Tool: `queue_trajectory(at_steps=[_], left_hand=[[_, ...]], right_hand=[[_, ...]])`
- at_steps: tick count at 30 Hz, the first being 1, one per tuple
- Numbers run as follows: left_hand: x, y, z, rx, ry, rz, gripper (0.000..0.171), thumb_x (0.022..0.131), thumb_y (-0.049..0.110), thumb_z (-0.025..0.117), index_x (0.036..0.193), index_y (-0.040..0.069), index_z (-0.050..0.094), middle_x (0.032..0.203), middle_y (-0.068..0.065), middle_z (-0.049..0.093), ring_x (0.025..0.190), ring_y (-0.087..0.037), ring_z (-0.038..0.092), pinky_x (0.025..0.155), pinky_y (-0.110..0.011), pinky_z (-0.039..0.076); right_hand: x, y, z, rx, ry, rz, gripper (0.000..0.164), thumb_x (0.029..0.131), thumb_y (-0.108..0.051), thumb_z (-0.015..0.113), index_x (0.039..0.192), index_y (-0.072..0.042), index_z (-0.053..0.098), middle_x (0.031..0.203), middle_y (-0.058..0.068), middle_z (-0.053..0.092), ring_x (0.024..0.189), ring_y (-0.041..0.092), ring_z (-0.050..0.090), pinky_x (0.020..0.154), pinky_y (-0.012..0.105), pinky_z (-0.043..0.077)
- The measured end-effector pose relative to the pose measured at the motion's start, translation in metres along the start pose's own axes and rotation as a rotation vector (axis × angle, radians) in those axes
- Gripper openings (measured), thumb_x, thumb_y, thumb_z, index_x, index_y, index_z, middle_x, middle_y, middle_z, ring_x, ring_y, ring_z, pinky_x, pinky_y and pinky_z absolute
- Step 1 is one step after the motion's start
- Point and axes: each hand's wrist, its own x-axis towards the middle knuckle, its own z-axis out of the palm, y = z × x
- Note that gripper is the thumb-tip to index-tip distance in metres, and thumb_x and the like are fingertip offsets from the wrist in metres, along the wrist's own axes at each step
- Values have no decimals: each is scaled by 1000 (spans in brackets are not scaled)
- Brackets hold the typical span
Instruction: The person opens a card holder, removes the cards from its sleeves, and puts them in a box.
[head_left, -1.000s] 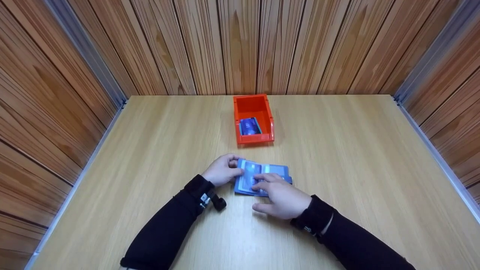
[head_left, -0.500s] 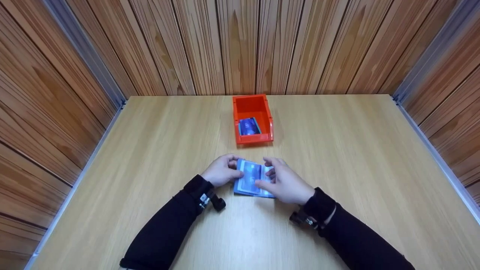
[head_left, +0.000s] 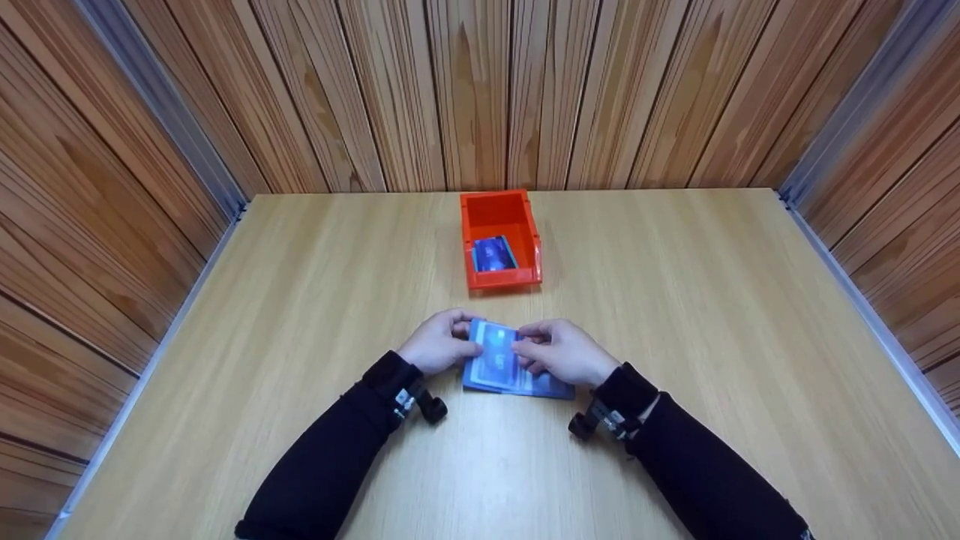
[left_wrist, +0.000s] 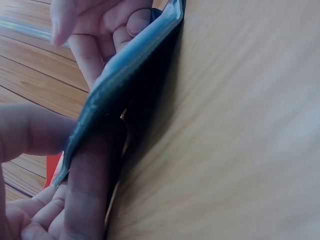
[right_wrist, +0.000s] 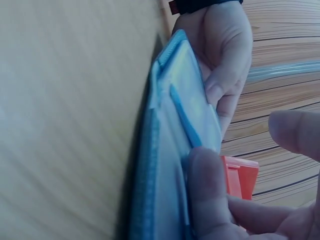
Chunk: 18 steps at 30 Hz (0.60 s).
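A blue card holder (head_left: 551, 386) lies spread across the tabletop, its clear sleeve with a pale blue card (head_left: 495, 364) uppermost on the left half. My left hand (head_left: 437, 345) pinches its left edge, thumb above and a finger beneath; the left wrist view shows that edge raised off the wood. Over the fold, my right hand (head_left: 571, 352) has bent fingers touching the sleeves. In the right wrist view a right fingertip (right_wrist: 205, 172) rests against the clear sleeve (right_wrist: 187, 75), while another digit stands apart from it. The right half is partly hidden under my right hand.
Behind the card holder stands a red open-front bin (head_left: 505, 281) with blue-purple cards (head_left: 493, 255) inside. Wood-plank walls (head_left: 480, 97) enclose the table (head_left: 690, 300) at the back and both sides.
My right hand lifted off the sleeves, moved to the holder's right side, then came back left so its fingers touch near the fold. The left hand keeps its pinch on the left edge.
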Motion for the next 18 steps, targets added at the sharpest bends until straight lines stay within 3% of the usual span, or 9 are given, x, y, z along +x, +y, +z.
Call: queue_trajectory(at_steps=[6, 18], left_hand=[[0, -1, 1, -34, -12, 9, 49, 83, -3, 68, 129, 4, 53, 106, -9, 70, 85, -17, 68, 71, -32, 58], [1, 0, 1, 2, -18, -6, 52, 85, -1, 69, 134, 5, 51, 120, -14, 67, 90, -17, 66, 73, -32, 57]], right_hand=[[2, 3, 6, -31, 11, -69, 61, 92, -27, 68, 136, 11, 48, 96, 12, 68, 79, 22, 71, 70, 31, 59], [10, -2, 14, 48, 148, -12, 34, 86, -8, 71, 114, 2, 55, 85, 10, 67, 67, 21, 67, 61, 31, 58]])
